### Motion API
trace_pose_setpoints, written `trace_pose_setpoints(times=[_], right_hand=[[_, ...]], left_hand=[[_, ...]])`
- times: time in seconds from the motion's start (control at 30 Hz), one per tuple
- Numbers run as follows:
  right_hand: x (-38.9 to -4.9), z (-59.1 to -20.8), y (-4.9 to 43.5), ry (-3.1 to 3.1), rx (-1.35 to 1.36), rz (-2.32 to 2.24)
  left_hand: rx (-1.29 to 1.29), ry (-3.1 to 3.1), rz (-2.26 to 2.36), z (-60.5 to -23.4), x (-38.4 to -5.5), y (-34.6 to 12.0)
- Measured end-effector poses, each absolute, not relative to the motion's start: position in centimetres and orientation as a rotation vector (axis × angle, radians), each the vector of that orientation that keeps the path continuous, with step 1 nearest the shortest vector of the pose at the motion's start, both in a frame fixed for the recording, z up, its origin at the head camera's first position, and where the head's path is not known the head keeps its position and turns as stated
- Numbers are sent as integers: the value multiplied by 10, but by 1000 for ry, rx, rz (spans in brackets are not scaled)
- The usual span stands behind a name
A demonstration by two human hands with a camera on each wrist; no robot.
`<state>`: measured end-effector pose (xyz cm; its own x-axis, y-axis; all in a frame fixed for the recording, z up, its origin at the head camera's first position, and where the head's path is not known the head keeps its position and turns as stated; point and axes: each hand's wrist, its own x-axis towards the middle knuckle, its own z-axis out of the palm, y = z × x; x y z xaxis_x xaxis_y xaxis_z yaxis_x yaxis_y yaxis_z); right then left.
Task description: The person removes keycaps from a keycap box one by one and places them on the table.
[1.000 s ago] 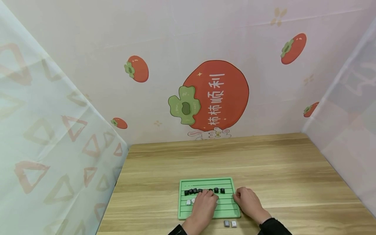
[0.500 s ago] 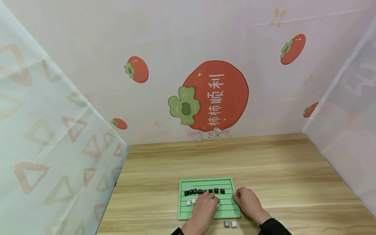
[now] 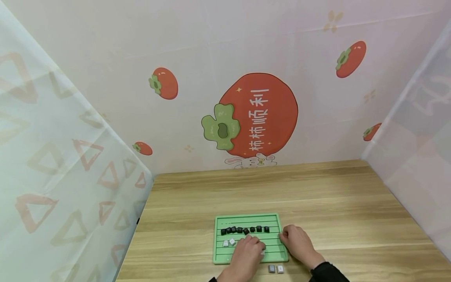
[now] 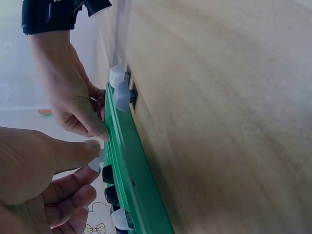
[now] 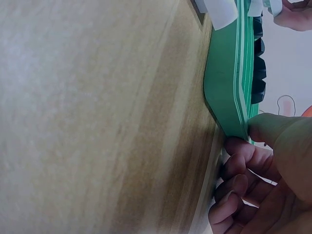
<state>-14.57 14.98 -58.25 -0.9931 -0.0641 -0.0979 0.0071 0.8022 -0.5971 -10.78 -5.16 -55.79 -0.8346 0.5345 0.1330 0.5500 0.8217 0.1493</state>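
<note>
My left hand [image 3: 248, 252] is over the lower middle of a green grooved tray [image 3: 276, 256]. Its thumb and forefinger pinch a white keycap [image 4: 94, 165], seen close above the tray in the left wrist view. At the tray's right edge, my right hand [image 3: 299, 243] grips the corner, thumb on top and curled fingers against the side, as the right wrist view shows. A row of several black keycaps [image 3: 240, 230] crosses the upper part of the tray. Below its left end are two white keycaps [image 3: 232, 242]. My left hand hides part of the tray.
A grey keycap [image 3: 271, 269] and a white keycap [image 3: 280, 269] lie on the wooden table [image 3: 183, 219], just in front of the tray. A printed backdrop [image 3: 190, 47] rises behind the table, with pale cloth [image 3: 81, 188] along the left side.
My left hand has shifted slightly right and toward me, uncovering black keycaps in the middle of the row. My right hand stays at the tray's edge.
</note>
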Motion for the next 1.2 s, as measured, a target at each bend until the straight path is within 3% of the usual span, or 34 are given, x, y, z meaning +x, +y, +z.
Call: trace_pose_setpoints(times=[1.2], right_hand=[[-146, -587, 149, 2899, -50, -936]], left_hand=[[-1017, -3025, -267, -564, -95, -56]])
